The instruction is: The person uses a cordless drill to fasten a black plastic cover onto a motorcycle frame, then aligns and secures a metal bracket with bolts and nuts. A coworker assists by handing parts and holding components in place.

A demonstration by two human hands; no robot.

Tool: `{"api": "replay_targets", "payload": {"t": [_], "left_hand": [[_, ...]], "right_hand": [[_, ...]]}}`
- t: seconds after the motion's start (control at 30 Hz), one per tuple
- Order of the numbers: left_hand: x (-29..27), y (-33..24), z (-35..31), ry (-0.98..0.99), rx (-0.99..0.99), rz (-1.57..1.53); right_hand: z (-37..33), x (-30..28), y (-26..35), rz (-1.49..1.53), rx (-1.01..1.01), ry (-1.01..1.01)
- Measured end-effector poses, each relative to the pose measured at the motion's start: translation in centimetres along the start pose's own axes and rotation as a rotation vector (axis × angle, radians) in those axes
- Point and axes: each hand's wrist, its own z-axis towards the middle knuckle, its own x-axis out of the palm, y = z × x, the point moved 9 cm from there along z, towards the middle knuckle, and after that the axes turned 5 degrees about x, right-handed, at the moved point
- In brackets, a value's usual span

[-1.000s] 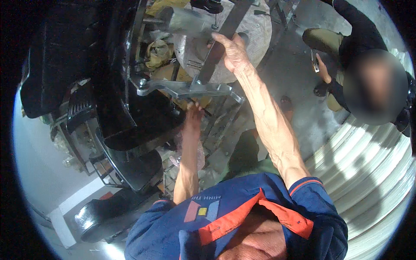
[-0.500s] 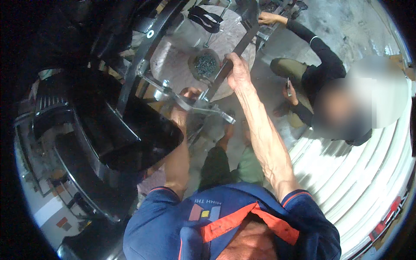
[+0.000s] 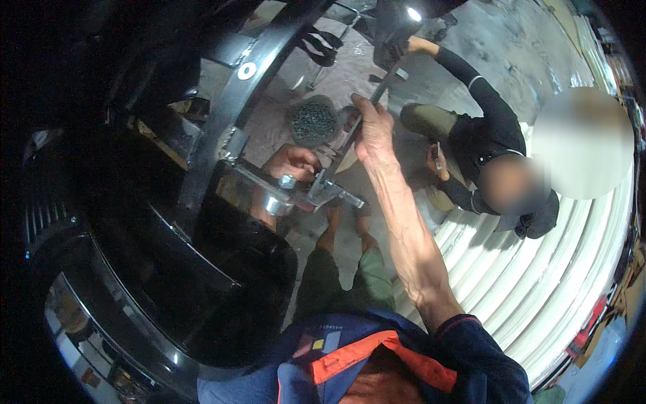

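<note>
My right hand (image 3: 374, 131) is closed round a dark flat metal bar (image 3: 350, 135) that slopes up to the far right. At its near end the bar meets a metal bracket (image 3: 330, 192) with a bolt through it. My left hand (image 3: 291, 163) is just left of that joint, its fingers curled together; whatever they hold is hidden. Below it, a shiny bolt with a round collar (image 3: 277, 202) sits on an arm of the black metal frame (image 3: 219, 128). Past my left hand stands a round container of small dark hardware pieces (image 3: 314, 121).
A co-worker (image 3: 494, 135) crouches at the right, one hand at the bar's far end, the other holding a small object. Large black moulded parts (image 3: 202, 269) fill the left. A pale ribbed surface (image 3: 498, 276) lies at the lower right. Black straps (image 3: 319, 47) lie farther off.
My left hand has come up from behind the bracket and now shows beside the bar, fingers curled. My right hand keeps its hold. The whole view has shifted, with the black frame looming larger.
</note>
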Motion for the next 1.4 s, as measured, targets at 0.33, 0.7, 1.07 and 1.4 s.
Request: {"api": "replay_targets", "payload": {"t": [0.33,0.7,1.07,1.4], "left_hand": [[0.8,-1.8,0.9,0.119,0.161,0.121],[2.4,-3.4,-0.2,-0.049,-0.018,0.030],[-0.1,1.6,-1.9,0.113,-0.058,0.060],[0.9,0.8,-1.1,0.043,-0.044,0.052]], "right_hand": [[-1.2,1.7,1.0,-0.027,-0.037,0.114],[-2.8,2.4,1.2,-0.135,-0.060,0.061],[-2.6,1.4,-0.6,-0.085,-0.179,0.136],[-3.6,1.3,1.5,-0.137,-0.192,0.060]]}}
